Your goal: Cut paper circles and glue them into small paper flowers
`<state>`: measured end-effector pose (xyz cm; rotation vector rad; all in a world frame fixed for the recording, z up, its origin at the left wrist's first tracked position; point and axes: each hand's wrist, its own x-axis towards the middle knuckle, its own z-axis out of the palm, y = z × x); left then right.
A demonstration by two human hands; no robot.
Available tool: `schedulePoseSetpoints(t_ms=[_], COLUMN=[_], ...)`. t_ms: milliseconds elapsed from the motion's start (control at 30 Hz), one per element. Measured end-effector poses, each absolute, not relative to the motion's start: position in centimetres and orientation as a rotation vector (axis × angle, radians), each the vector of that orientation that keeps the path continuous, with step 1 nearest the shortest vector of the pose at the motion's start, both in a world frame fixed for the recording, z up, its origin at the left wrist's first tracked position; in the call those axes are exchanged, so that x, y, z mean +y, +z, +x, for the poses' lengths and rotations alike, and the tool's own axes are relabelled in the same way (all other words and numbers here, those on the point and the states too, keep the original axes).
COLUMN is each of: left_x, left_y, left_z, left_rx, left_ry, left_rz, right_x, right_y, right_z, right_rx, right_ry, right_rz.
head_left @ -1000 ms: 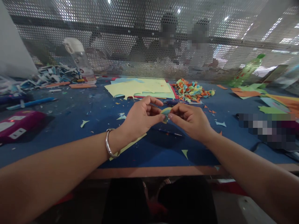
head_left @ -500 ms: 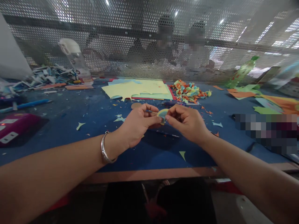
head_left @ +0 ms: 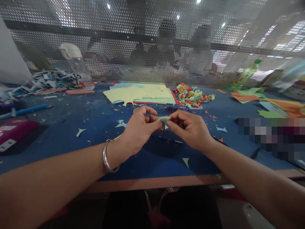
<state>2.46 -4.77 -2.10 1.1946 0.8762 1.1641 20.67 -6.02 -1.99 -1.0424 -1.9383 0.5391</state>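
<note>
Between my two hands is a small yellow and light-blue paper piece (head_left: 164,119) with a rounded upper edge. My left hand (head_left: 143,128) pinches its left side between thumb and fingers. On the other side my right hand (head_left: 189,127) grips it with thumb and forefinger. Both hands hover over the blue table top (head_left: 157,165). Behind the left fingers, a round brown disc (head_left: 136,110) is partly covered. A thin pen-like tool (head_left: 170,140) lies on the table beneath the hands. Small paper scraps (head_left: 186,162) lie around them.
Yellow paper sheets (head_left: 140,93) and a heap of folded colored paper pieces (head_left: 190,95) lie at the back. A clear bottle (head_left: 81,68), paper strips (head_left: 52,79) and a purple box (head_left: 16,133) are left. Right are a green bottle (head_left: 246,74) and colored paper (head_left: 286,106).
The paper piece has tipped over, showing a flatter, lower arc than before. Both hands stay close together on it, with the fingers shifted slightly.
</note>
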Motion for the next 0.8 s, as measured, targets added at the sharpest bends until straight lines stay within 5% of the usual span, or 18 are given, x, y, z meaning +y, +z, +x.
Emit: schedulePoseSetpoints(t_ms=[500, 800], left_x=[-3.7, -3.2], left_y=[-1.9, -2.2], left_z=[1.5, 1.1], left_rx=[0.693, 0.715], left_ry=[1.108, 1.163], left_rz=[1.68, 1.841], right_x=[-5.2, -5.1], right_y=[-1.8, -1.2], right_z=[21.4, 21.6], right_rx=[-1.772, -1.879], right_ry=[0.729, 0.475], right_rz=[-1.066, -1.187])
